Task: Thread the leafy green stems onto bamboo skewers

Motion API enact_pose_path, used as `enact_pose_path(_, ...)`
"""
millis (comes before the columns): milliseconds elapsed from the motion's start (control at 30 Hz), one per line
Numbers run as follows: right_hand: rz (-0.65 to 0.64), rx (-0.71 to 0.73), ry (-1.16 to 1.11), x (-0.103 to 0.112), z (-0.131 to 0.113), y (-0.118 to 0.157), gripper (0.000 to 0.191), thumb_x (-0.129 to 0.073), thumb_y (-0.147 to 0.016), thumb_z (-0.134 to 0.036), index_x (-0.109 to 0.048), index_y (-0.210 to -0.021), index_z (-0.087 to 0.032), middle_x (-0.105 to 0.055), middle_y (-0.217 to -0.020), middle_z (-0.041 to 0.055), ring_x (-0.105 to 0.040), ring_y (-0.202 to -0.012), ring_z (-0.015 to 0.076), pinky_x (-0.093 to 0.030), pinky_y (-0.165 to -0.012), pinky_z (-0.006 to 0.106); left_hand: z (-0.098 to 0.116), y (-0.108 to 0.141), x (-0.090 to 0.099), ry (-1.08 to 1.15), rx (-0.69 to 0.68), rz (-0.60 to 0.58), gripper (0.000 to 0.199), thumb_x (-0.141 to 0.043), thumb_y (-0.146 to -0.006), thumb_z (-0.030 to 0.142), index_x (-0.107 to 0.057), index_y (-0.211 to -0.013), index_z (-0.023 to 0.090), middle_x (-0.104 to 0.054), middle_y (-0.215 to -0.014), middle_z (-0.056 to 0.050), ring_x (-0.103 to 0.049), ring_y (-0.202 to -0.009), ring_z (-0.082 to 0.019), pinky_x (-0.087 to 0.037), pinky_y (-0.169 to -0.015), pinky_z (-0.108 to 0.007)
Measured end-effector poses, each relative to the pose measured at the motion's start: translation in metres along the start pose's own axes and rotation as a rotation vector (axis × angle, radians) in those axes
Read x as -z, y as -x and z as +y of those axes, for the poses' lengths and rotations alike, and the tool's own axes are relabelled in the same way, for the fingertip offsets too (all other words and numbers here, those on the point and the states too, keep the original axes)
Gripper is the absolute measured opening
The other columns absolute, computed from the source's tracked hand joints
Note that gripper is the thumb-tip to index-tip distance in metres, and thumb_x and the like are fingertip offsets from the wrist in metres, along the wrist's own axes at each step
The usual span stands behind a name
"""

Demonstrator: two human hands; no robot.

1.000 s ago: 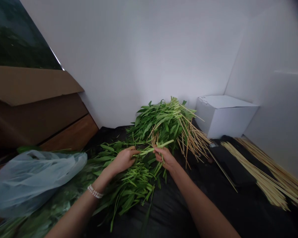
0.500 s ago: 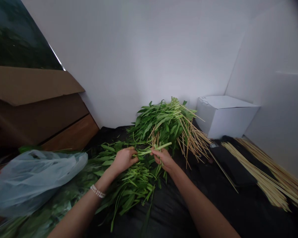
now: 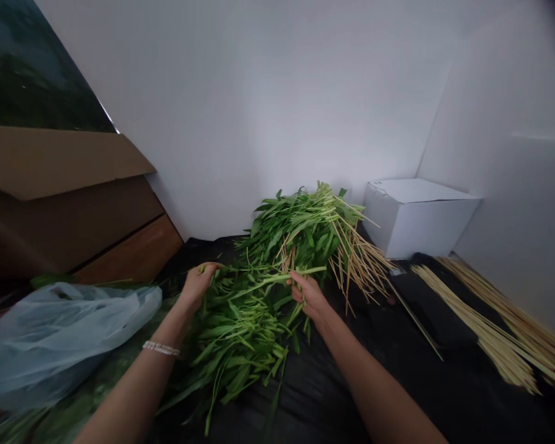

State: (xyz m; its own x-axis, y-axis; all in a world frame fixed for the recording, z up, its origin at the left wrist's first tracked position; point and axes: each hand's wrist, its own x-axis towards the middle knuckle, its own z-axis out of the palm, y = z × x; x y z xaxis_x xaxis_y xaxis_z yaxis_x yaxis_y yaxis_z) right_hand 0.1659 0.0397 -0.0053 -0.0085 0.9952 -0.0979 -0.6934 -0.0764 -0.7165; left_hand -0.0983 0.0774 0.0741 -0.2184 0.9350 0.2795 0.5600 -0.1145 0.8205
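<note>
No readable text or labels

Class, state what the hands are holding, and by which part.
The right hand grips green stems near their cut ends. What the left hand holds cannot be told clearly.

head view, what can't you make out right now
All in the head view:
- left hand: fingertip grip, hidden by the hand itself
- green stems: exact count, hidden by right hand
- plastic bag: contents, behind cloudy film
- cardboard box: far end, cut off by left edge

Dim, soft light; edges stretched and blurred.
</note>
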Motion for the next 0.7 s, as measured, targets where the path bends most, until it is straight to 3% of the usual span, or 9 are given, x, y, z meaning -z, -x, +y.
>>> enact_pose_path(133,-0.017,-0.033,0.027,-0.002,0.004,0.002,0.038,-0.082,-0.058,-0.04,-0.058,-0.075,-0.016,-0.064,-0.061,-0.0018,-0.03,-0.031,-0.0001,-0.015,-0.029,0.015,0.02,0.003,0.008,-0.183,-0.237,-0.017,0.03,-0.042,-0.08,0.038,-0.064,-0.071,0.018,-0.065,-0.08,-0.004,-0.057,-0.086,-0.02,-0.045,-0.073,-0.028)
enact_pose_path(333,0.0,-0.005,0.069,-0.005,0.003,0.005,0.042,-0.081,-0.058,-0.045,-0.059,-0.078,-0.015,-0.065,-0.061,-0.002,-0.031,-0.03,0.0,-0.016,-0.029,0.015,0.046,0.042,-0.024,-0.332,-0.436,-0.264,0.032,-0.037,-0.093,0.041,-0.06,-0.092,0.019,-0.06,-0.07,0.001,-0.054,-0.064,-0.015,-0.04,-0.064,-0.025)
enact_pose_path(500,-0.01,0.032,0.111,-0.007,0.005,0.004,0.045,-0.08,-0.059,-0.048,-0.058,-0.08,-0.015,-0.064,-0.059,-0.0024,-0.031,-0.029,0.0005,-0.015,-0.028,0.016,0.038,0.056,-0.048,-0.466,-0.613,-0.4,0.023,-0.058,-0.087,0.038,-0.067,-0.096,0.019,-0.065,-0.083,-0.004,-0.06,-0.076,-0.017,-0.044,-0.073,-0.026)
enact_pose_path(700,-0.038,0.04,0.138,-0.009,0.006,0.007,0.042,-0.079,-0.062,-0.049,-0.057,-0.076,-0.016,-0.061,-0.056,-0.0034,-0.031,-0.03,0.0009,-0.015,-0.029,0.017,0.031,0.053,-0.055,-0.573,-0.685,-0.386,0.024,-0.052,-0.092,0.036,-0.069,-0.098,0.021,-0.064,-0.1,-0.006,-0.063,-0.088,-0.017,-0.046,-0.079,-0.025)
